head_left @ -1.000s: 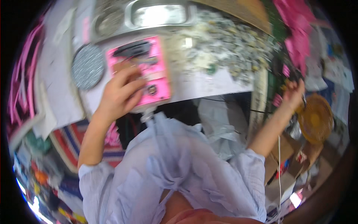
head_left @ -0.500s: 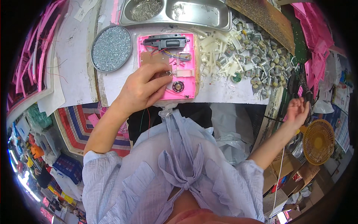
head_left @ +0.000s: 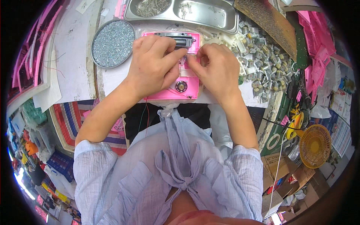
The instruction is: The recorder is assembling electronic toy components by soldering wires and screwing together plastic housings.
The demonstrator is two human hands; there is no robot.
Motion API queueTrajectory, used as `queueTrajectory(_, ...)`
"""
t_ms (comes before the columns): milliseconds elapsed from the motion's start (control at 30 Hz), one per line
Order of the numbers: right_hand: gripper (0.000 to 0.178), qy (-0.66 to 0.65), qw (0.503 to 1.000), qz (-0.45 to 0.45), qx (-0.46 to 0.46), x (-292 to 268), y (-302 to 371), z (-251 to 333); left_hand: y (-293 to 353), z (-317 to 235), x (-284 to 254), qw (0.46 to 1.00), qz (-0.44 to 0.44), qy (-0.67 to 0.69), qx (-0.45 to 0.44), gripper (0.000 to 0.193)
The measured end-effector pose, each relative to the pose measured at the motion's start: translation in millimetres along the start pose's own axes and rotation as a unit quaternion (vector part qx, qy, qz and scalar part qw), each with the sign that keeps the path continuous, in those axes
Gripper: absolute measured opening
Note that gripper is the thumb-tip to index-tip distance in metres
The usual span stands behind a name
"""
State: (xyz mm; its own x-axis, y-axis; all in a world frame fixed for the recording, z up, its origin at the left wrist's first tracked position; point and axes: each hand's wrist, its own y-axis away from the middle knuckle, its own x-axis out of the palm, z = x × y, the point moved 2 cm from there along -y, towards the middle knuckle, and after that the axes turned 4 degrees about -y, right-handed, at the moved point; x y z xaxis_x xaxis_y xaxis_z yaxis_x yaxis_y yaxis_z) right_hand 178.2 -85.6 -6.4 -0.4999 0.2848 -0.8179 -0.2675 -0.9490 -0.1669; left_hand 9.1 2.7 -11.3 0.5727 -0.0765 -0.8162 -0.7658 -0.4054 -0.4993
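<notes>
both hands meet over the pink plastic case (head_left: pixel 187 88) — left hand (head_left: pixel 152 65) and right hand (head_left: pixel 215 69), fingertips pinching a small part — round tin of screws (head_left: pixel 112 43) nearby.

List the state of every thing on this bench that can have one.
Pink plastic housing: open, lying flat.
Round metal dish: full of screws.
Steel two-compartment tray: partly filled.
Left hand: resting on housing.
Right hand: fingertips pinching at housing.
Yellow fan: on floor.

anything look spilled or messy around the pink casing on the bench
Nothing spilled. Both hands, left hand and right hand, rest on the pink casing. Screws stay inside the round tin; the small grey parts lie in a loose heap.
</notes>
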Motion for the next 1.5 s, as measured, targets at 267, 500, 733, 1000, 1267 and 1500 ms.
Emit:
queueTrajectory(267,0.027,0.13,0.99,0.053,-0.013,-5.5,-10.0,15.9,6.5,0.9,2.0,0.999,-0.013,0.003,0.032,0.032)
queueTrajectory(500,0.027,0.14,0.987,0.075,-0.031,-5.9,-16.2,14.5,5.9,0.0,6.0,1.0,0.009,-0.015,0.026,0.03)
queueTrajectory(733,0.022,0.027,0.999,0.035,0.019,-4.4,-6.5,7.3,4.2,-1.4,7.1,0.999,0.012,-0.016,0.034,0.028)
queueTrajectory(1000,0.015,0.001,0.988,0.136,0.07,-6.5,-21.2,-0.7,8.7,-0.9,8.7,0.998,0.002,-0.036,0.05,0.025)
queueTrajectory(1267,0.014,0.166,0.968,0.176,-0.068,-10.0,-27.1,28.8,8.2,1.3,13.2,0.999,-0.012,-0.024,0.043,0.018)
queueTrajectory(1500,0.025,-0.189,0.94,0.201,0.201,-4.0,-19.3,-31.8,1.8,7.0,7.1,0.998,0.0,0.051,0.021,0.017)
